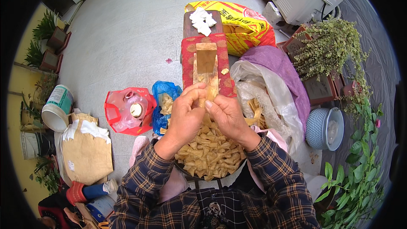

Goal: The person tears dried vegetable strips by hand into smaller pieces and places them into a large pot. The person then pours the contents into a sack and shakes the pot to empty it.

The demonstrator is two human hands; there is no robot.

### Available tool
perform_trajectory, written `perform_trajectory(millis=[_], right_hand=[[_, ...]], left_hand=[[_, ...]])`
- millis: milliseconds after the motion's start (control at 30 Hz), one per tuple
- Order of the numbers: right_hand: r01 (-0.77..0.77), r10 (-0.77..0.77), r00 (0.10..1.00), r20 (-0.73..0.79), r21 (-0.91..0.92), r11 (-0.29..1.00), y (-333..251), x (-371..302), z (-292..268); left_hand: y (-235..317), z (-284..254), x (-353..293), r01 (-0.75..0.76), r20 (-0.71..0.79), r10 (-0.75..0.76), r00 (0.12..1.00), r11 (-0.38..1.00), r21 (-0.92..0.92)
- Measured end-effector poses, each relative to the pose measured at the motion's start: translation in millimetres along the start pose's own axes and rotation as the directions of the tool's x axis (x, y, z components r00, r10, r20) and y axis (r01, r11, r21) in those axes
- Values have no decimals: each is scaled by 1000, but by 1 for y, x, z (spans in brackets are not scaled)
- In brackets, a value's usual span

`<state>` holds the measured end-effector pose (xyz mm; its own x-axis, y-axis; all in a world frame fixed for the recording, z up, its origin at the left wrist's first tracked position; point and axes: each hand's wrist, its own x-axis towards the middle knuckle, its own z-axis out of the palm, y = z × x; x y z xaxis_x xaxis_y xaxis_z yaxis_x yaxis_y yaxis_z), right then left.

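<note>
My left hand and my right hand meet in front of me, both closed, with thumbs and fingertips pinching a tan, flat, dried-looking strip. The kind of strip cannot be made out. Just beyond my fingers, a wooden board with an upright wooden block lies on a bench covered with red patterned cloth. Below my hands, a dark round pan is heaped with short tan pieces, many of them pinched or folded. A small tan scrap rests on the cloth, right of the board.
White crumpled cloth lies at the bench's far end, by a yellow-red sack. Right stand a clear plastic bag of tan strips and a blue basket. Left are red and blue bags, a bucket and cardboard.
</note>
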<state>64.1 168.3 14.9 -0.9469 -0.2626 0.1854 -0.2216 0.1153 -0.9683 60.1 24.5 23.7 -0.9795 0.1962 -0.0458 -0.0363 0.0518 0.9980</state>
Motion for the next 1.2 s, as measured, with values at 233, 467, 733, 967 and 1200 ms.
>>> perform_trajectory(millis=[233, 467, 733, 967, 1200], right_hand=[[-679, 421, 725, 545, 671, 299, -1, 5, -16], [-456, 345, 878, 331, 367, 810, -12, 10, -20], [-487, 285, 862, 418, 535, 690, -1, 6, -31], [-449, 173, 893, 414, 821, 352, 11, 1, -24], [-364, 233, 930, 284, 627, 689, 8, 4, -24]], left_hand=[[8, -1, 1, -463, 39, 490, 871, 791, 400], [4, -10, -6, -393, 45, 406, 913, 843, 368], [0, -9, -1, -183, 5, 191, 981, 928, 325], [12, -12, -2, -307, -29, 368, 929, 815, 492], [18, -16, -6, -269, 135, 234, 963, 872, 410]])
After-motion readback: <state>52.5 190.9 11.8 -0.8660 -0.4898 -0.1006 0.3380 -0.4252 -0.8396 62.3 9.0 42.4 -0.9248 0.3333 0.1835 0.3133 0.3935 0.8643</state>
